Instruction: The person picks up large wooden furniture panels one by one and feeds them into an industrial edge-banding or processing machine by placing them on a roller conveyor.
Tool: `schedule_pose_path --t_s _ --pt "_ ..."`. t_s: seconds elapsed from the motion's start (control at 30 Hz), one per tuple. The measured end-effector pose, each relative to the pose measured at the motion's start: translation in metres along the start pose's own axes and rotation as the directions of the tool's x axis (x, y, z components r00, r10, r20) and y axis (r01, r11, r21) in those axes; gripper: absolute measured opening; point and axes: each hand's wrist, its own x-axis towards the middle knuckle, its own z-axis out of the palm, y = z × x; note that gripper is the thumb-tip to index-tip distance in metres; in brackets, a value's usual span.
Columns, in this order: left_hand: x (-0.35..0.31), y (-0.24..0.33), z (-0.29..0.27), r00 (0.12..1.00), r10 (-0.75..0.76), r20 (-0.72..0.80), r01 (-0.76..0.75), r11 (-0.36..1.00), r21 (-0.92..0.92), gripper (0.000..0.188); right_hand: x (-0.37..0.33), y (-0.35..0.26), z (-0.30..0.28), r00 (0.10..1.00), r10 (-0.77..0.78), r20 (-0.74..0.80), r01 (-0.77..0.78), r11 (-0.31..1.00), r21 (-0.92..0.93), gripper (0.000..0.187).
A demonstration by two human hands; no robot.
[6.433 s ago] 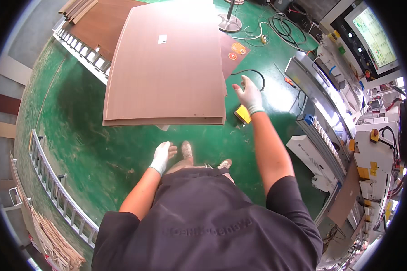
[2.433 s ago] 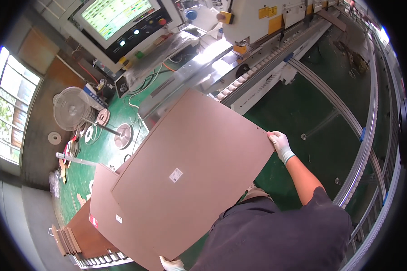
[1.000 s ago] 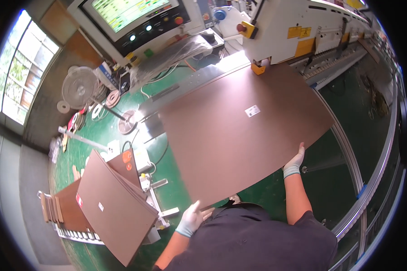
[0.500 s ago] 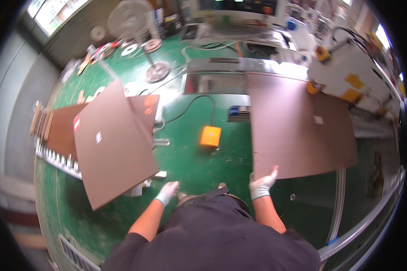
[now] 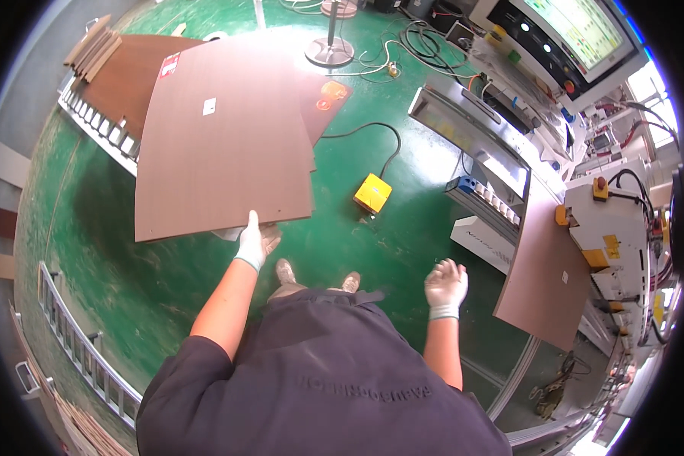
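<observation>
At its near edge, a large brown board (image 5: pixel 224 144) with a small white label is held by my left hand (image 5: pixel 256 242). My thumb lies on its top face while the fingers reach underneath, partly hidden. That board rests over other brown panels on a roller conveyor (image 5: pixel 99 125). My right hand (image 5: pixel 445 287), palm up with fingers loosely curled and apart, holds nothing. To its right, a second brown board (image 5: pixel 543 281) lies partly under the white machine (image 5: pixel 615 235). White gloves cover both hands.
A yellow box with a cable (image 5: pixel 373 193) sits on the green floor ahead of my feet. A stand with a round base (image 5: pixel 329 52) is beyond it. Metal rollers on a frame (image 5: pixel 83 342) run along the lower left. A control screen (image 5: pixel 574 30) stands far right.
My view has turned left. My left hand has come up to the left board's near edge and taken hold. My right hand has let go of the right board and is apart from it.
</observation>
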Motion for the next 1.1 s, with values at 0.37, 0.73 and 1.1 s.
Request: schedule_pose_path --t_s 0.37,0.73,1.1 --pt "-0.017 0.016 -0.033 1.0 -0.021 0.02 0.022 0.998 -0.055 0.068 0.102 0.27 0.119 0.919 0.39 -0.052 -0.079 0.053 -0.995 0.066" --pt "-0.03 0.048 -0.109 0.997 0.065 -0.03 -0.071 0.943 -0.325 0.037 0.022 0.376 0.123 0.61 0.784 -0.116 -0.314 0.105 -0.944 0.045" --pt "-0.018 0.015 -0.079 0.992 0.126 -0.03 -0.13 0.955 -0.268 0.041 0.044 0.347 0.112 0.692 0.619 -0.372 -0.466 -0.011 -0.885 0.032"
